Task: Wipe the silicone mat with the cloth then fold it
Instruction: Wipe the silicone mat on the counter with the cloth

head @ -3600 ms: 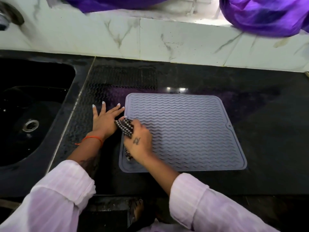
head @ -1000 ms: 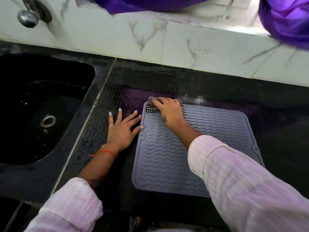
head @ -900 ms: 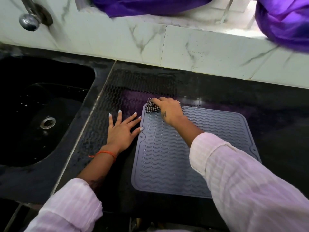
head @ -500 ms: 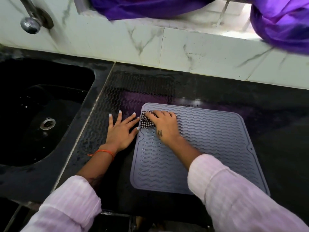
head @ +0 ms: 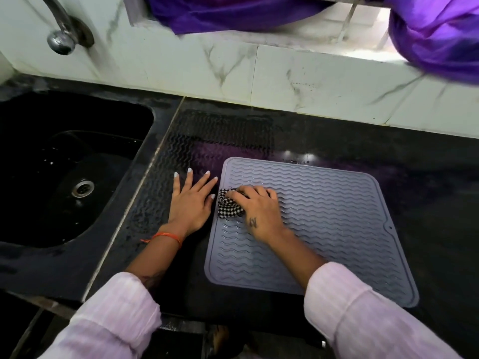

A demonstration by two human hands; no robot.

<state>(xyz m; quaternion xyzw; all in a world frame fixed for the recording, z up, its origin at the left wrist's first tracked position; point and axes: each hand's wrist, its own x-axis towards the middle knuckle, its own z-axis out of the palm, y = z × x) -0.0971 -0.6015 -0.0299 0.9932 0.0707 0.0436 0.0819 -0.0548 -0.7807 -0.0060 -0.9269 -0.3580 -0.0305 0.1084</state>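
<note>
A grey silicone mat with wavy ridges lies flat on the black counter. My right hand grips a bunched black-and-white checked cloth and presses it onto the mat near its left edge. Much of the cloth is hidden under my fingers. My left hand lies flat on the counter just left of the mat, fingers spread, its thumb close to the mat's edge and the cloth.
A black sink with a metal drain sits to the left, a tap above it. White marble tiles back the counter. Purple fabric hangs from the window ledge.
My right hand has drawn the cloth down along the mat's left edge from the far left corner towards me. My left hand has stayed flat beside the mat.
</note>
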